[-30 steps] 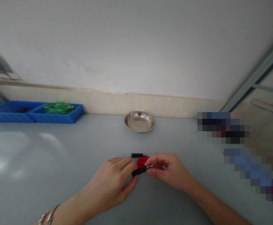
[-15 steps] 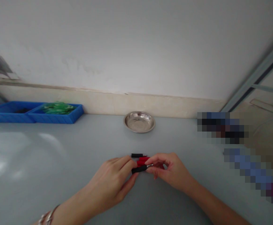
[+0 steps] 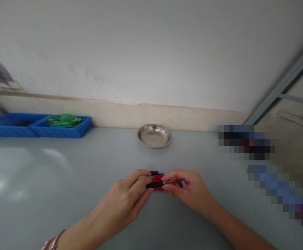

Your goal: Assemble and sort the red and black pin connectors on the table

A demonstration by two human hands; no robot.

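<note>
Well inside the far edge of the counter, my left grip pinched the black pen piece and my right grip its silver tip, its long axis lying sideways between them.

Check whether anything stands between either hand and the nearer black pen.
Nothing visible does. The left hand has its fingers at the dark end of the nearer black pen, and the right hand has its fingers at the silver tip. Red pieces show beyond it, blocking neither.
</note>
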